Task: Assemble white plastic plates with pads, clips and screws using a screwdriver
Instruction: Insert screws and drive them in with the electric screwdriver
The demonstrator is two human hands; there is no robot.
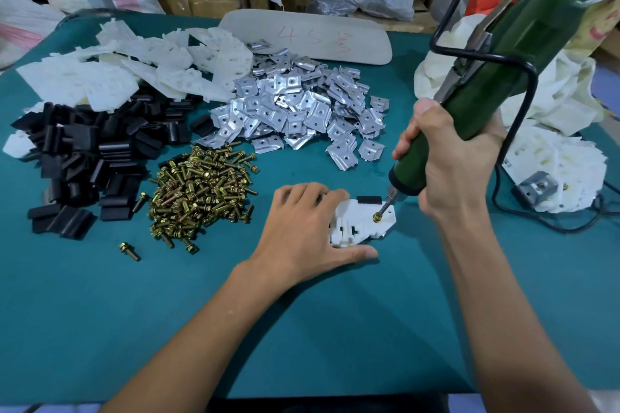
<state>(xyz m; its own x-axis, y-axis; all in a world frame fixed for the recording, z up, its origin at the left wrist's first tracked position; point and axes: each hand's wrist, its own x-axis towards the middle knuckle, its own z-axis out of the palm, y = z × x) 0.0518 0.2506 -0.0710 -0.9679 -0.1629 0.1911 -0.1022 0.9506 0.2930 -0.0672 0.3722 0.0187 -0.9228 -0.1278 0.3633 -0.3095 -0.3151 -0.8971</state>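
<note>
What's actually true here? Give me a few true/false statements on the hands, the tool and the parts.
1. The right hand grips the green screwdriver. True.
2. The screwdriver's bit sits on a screw in the white plate. True.
3. The left hand hangs in the air, touching nothing. False: it lies on the white plate, fingers over its left part and thumb along its near edge, holding it down on the table.
4. The pile of screws lies to the right of the white plate. False: it lies to the left, beyond the left hand.
5. A black pad sits at the far edge of the white plate. True.
</note>
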